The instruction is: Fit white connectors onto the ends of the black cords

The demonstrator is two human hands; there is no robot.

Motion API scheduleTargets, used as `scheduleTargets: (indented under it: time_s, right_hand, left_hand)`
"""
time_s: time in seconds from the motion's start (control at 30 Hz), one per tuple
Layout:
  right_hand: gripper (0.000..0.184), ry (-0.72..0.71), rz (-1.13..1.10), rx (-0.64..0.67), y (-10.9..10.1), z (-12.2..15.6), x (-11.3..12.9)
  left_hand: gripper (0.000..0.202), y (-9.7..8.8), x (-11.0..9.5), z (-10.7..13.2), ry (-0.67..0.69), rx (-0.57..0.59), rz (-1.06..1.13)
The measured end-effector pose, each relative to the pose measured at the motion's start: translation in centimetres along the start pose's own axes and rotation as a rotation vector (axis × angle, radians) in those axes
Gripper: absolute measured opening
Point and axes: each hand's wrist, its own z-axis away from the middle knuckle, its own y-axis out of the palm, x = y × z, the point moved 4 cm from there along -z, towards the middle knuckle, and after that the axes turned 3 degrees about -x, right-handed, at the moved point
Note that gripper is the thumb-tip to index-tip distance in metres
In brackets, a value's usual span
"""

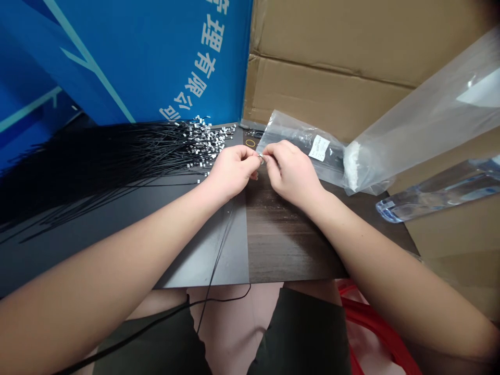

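My left hand (236,169) is closed in a pinch near the middle of the table. A thin black cable (219,250) trails down from beneath it, over the table's front edge and across the lap. My right hand (291,172) is also pinched, its fingertips meeting those of the left around a tiny pale piece (261,155). The fingers mostly cover that piece, so its kind is unclear. Left of my hands lies a large bundle of black cables (128,151) with small white connectors (205,138) at their ends.
A clear plastic bag (295,133) with a white label lies behind my right hand. Beside it a long clear bag (367,161) holds white pieces. A blue-tinted clear plastic piece (429,195) is at right. Blue panel (156,57) and cardboard (332,88) stand behind. A yellow ring (250,143) lies nearby.
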Motion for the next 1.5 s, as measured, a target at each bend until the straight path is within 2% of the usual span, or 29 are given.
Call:
scheduleTargets:
  time_s: [0.67,0.77,0.87,0.93,0.97,1.0,1.07,1.1,1.17,1.23,1.3,1.4,1.5]
  right_hand:
    - [0.019,0.007,-0.001,-0.017,-0.1,-0.2,-0.2]
    - [0.017,0.054,-0.041,-0.057,-0.7,-0.4,-0.6]
    - [0.015,0.134,-0.133,-0.104,-1.5,-0.6,-1.3]
    - [0.018,0.190,-0.242,-0.122,-2.1,-0.7,-2.2]
    - [0.022,0.220,-0.291,-0.142,-2.5,-0.7,-2.8]
    - [0.027,0.256,-0.319,-0.178,-3.1,-0.8,-3.6]
    - [0.034,0.345,-0.298,-0.280,-4.3,-0.8,-5.4]
    - [0.036,0.394,-0.250,-0.328,-4.9,-0.7,-6.3]
    - [0.033,0.482,-0.139,-0.355,-5.9,-0.7,-7.9]
    - [0.026,0.531,-0.063,-0.267,-6.4,-0.8,-8.9]
    - [0.020,0.544,-0.023,-0.068,-6.4,-0.8,-9.3]
    - [0.012,0.518,0.014,0.263,-6.4,-0.5,-9.2]
    - [0.004,0.530,-0.009,0.500,-6.6,0.2,-9.2]
  left_hand:
    - [0.018,0.6,-0.3,0.4,-0.062,-0.036,0.107]
    - [0.017,1.2,-0.4,0.7,-0.185,0.036,0.232]
    - [0.023,1.3,-0.6,1.3,-0.387,0.237,0.330]
    - [0.026,0.3,-1.3,1.4,-0.475,0.363,0.294]
    - [0.026,-0.7,-1.9,1.2,-0.475,0.387,0.233]
    - [0.027,-2.1,-2.9,0.7,-0.438,0.355,0.138]
    - [0.031,-5.8,-5.5,-1.0,-0.290,0.197,-0.206]
    - [0.033,-7.8,-7.2,-2.1,-0.198,0.089,-0.461]
    - [0.043,-11.3,-10.6,-4.6,-0.042,-0.016,-0.991]
    - [0.074,-13.8,-12.8,-7.2,0.057,-0.061,-1.373]
    - [0.082,-15.4,-13.1,-9.4,0.076,-0.065,-1.559]
    - [0.074,-15.3,-10.1,-10.4,0.147,0.080,-1.561]
    - [0.069,-13.2,-6.0,-8.5,0.225,0.107,-1.524]
